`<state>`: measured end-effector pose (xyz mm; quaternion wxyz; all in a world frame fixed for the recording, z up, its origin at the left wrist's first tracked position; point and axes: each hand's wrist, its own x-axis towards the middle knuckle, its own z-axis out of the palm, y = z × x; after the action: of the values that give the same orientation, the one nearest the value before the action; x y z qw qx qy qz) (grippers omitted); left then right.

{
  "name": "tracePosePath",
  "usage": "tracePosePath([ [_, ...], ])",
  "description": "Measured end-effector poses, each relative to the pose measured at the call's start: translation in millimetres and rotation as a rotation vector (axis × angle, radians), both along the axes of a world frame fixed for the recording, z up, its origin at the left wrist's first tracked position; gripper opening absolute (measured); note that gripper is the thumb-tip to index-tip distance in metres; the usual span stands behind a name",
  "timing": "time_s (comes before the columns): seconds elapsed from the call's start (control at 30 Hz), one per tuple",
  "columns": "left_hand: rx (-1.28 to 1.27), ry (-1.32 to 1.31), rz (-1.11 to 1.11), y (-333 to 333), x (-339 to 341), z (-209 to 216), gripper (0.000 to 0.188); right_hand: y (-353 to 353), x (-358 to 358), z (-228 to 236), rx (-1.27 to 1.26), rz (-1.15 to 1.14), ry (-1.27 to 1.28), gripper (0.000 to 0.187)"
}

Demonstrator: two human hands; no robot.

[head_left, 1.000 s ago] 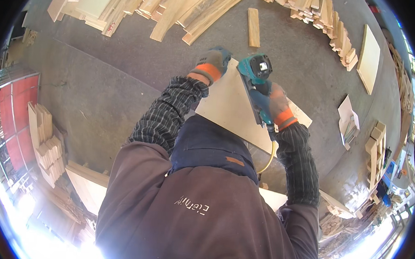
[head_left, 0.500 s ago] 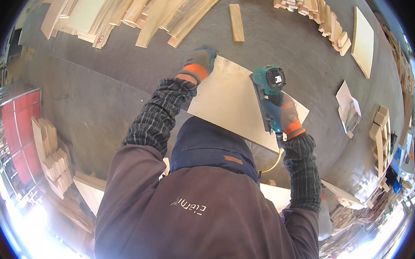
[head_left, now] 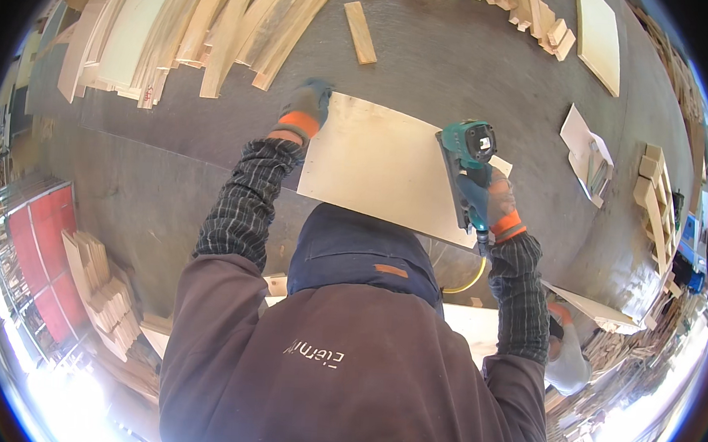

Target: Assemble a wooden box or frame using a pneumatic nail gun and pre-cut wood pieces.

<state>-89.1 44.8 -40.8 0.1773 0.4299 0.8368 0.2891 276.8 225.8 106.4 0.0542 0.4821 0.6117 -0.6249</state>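
Observation:
A pale, flat wooden board (head_left: 373, 162) lies on the dark worktop. At its far left corner, my left hand (head_left: 308, 106), in a blue glove with an orange cuff, is closed on the edge. My right hand (head_left: 487, 197), gloved alike, grips a teal power sander (head_left: 468, 143). The sander's long dark pad rests along the board's right part, leaving a small piece of board showing beyond it. A yellow hose (head_left: 467, 284) runs from the sander's near end toward me. My fingertips on both hands are partly hidden.
Long wooden strips (head_left: 231, 38) lie at the far left, with one short strip (head_left: 360, 33) apart. Small blocks (head_left: 540, 23) and a pale panel (head_left: 599, 42) lie far right. Nearer right are a bent sheet (head_left: 582, 149) and a wooden frame (head_left: 655, 205). Another person's gloved hand (head_left: 558, 320) shows lower right.
The sander and my right hand have moved right across the board, toward its right end. My left hand stays at the corner. The whole view has shifted, and another person's hand shows more at lower right.

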Motion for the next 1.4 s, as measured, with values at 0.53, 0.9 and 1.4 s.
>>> tracePosePath([
  [0.53,0.032,0.003,-0.036,-1,-5,-15,0.024,23,70,-12,0.075,-0.106,-0.075,0.024],
  [0.9,-0.03,0.057,-0.039,3,-7,-12,0.022,34,113,-8,0.01,-0.25,-0.026,0.021],
  [1.4,-0.082,0.048,-0.016,4,-9,-10,0.023,85,259,-82,0.666,-0.213,-0.387,0.032],
])
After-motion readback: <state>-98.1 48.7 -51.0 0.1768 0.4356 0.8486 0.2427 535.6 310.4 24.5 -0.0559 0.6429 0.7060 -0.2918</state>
